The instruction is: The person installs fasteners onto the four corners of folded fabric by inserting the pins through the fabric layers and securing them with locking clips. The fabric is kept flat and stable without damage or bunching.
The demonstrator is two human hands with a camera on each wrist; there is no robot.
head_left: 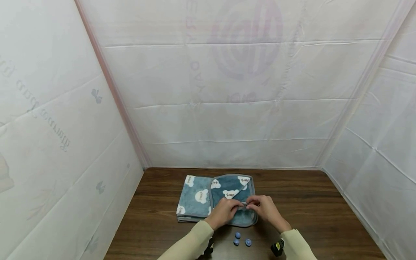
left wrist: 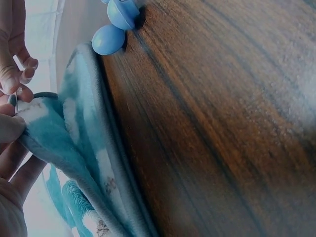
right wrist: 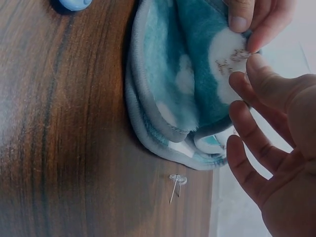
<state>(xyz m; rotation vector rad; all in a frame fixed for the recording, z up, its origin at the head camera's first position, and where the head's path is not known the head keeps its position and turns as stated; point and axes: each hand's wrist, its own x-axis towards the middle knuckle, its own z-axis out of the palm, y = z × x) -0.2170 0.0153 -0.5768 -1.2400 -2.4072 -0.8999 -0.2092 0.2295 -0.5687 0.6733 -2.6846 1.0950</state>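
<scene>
A folded teal blanket (head_left: 195, 186) with grey edging and white lettered patches lies on the table, its right part folded over. My left hand (head_left: 224, 212) pinches a raised fold of it between thumb and fingers. Opposite, my right hand (head_left: 267, 211) brings thumb and forefinger together at that fold. A thin metal pin (left wrist: 16, 104) shows between the fingertips in the left wrist view. The other fingers of the right hand (right wrist: 281, 133) are spread loosely in the right wrist view. The pin's far end is hidden by the fingers and cloth.
Three blue round-topped clip caps (head_left: 248, 242) lie in front of the blanket, between the forearms. Clear-headed pins (right wrist: 177, 179) rest on the wood beside the blanket. The brown table (head_left: 302, 202) meets white sheet walls (head_left: 227, 122) at the back and sides.
</scene>
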